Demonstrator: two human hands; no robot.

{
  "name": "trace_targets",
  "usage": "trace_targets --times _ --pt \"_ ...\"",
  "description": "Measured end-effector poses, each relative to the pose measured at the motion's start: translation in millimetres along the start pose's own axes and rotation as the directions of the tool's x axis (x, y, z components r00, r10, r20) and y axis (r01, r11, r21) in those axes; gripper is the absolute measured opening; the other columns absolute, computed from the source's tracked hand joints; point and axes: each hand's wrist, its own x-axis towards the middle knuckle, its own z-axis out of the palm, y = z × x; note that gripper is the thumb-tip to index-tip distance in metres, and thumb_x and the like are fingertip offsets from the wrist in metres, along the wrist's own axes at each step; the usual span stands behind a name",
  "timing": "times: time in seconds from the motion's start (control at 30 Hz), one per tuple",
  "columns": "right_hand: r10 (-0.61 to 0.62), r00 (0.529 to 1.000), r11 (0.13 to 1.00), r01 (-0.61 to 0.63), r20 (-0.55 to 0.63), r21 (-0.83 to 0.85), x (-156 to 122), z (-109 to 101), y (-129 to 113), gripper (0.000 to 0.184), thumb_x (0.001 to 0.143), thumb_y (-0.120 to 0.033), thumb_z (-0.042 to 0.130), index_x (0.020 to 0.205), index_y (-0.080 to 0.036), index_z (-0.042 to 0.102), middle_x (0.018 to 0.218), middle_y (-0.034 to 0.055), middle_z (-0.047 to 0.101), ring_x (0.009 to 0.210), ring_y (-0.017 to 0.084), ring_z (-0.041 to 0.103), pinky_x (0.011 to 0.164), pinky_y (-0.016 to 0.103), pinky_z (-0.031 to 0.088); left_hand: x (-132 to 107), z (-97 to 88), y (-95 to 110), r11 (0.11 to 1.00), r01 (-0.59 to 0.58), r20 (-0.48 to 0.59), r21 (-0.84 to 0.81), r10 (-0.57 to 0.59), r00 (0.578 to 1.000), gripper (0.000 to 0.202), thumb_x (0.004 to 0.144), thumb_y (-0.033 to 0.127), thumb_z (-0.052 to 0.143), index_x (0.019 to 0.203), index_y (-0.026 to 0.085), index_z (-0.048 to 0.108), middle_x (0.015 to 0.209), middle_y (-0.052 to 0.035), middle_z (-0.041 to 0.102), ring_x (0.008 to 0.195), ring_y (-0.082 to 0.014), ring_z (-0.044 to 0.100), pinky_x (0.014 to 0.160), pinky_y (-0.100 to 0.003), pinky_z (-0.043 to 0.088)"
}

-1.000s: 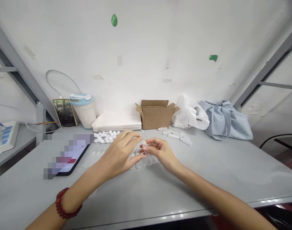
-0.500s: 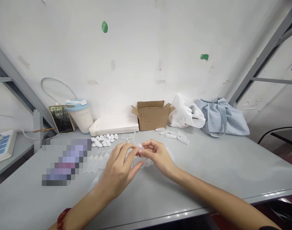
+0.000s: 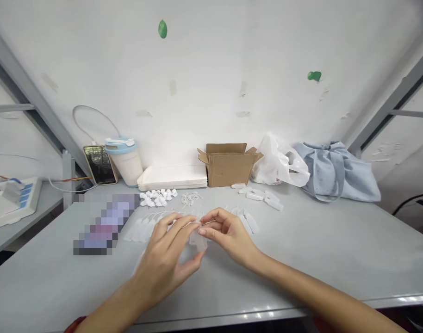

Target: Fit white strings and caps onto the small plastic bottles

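Note:
My left hand (image 3: 168,259) and my right hand (image 3: 225,233) meet above the grey table (image 3: 301,249), fingers curled. Between them they pinch a small translucent plastic bottle (image 3: 197,240); both hands grip it, the left from below and the side, the right at its top. A row of similar small translucent bottles (image 3: 142,227) lies on the table just behind the hands, with two more (image 3: 249,222) to the right. A pile of small white caps (image 3: 158,198) and a cluster of thin white plastic pieces (image 3: 189,199) lie farther back.
Against the wall stand a phone (image 3: 100,165) on a cable, a white cup with a blue lid (image 3: 124,159), stacked white trays (image 3: 173,178), an open cardboard box (image 3: 228,164), a white plastic bag (image 3: 279,162) and a blue cloth bag (image 3: 336,171). A blurred tablet (image 3: 105,224) lies left. More bottles (image 3: 260,195) lie near the box.
Both hands have drawn closer to me and lower over the table, still together on the small bottle. The view has shifted slightly.

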Motion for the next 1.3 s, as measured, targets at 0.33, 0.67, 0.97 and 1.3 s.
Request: trace_targets --times 0.33,0.67,0.97,1.3 --pt "-0.030 0.999 0.991 0.026 -0.025 -0.133 4.3 -5.4 1.9 0.020 0.080 -0.036 0.061 0.085 -0.018 0.056 0.089 0.0067 0.070 0.085 0.019 0.067 0.071 0.031 0.049 -61.7 -55.9 -50.4 0.889 0.403 0.569 -0.220 -0.218 0.793 0.044 0.074 0.024 0.063 0.116 0.031 0.055 0.121 -0.0023 0.059 0.119 -0.0258 0.045 0.097 -0.039 0.044" --pt "-0.038 0.999 0.981 0.030 -0.037 -0.192 3.7 -4.5 0.7 0.015 0.082 -0.033 0.059 0.085 -0.018 0.056 0.083 0.0055 0.070 0.081 0.017 0.066 0.065 0.029 0.048 -62.9 -54.1 -59.6 0.873 0.455 0.643 -0.177 -0.248 0.725 0.042 0.075 0.026 0.061 0.116 0.032 0.057 0.124 -0.0017 0.057 0.120 -0.0261 0.044 0.099 -0.040 0.042" --pt "-0.064 0.996 0.969 0.048 -0.057 -0.242 4.0 -5.4 -0.8 0.011 0.083 -0.029 0.057 0.084 -0.018 0.057 0.086 0.0063 0.070 0.076 0.016 0.065 0.063 0.028 0.047 -71.8 -51.3 -68.8 0.903 0.414 0.615 -0.113 -0.264 0.743 0.043 0.077 0.030 0.061 0.119 0.034 0.054 0.127 -0.0008 0.056 0.124 -0.0263 0.040 0.101 -0.042 0.041" --pt "-0.083 0.995 0.966 0.068 -0.052 -0.248 4.5 -6.8 -0.4 0.013 0.083 -0.031 0.056 0.084 -0.018 0.057 0.087 0.0065 0.069 0.076 0.016 0.064 0.062 0.029 0.047 -70.4 -51.3 -69.7 0.897 0.426 0.608 -0.115 -0.276 0.745 0.043 0.076 0.030 0.061 0.119 0.031 0.055 0.127 -0.0019 0.056 0.122 -0.0256 0.044 0.100 -0.039 0.041"
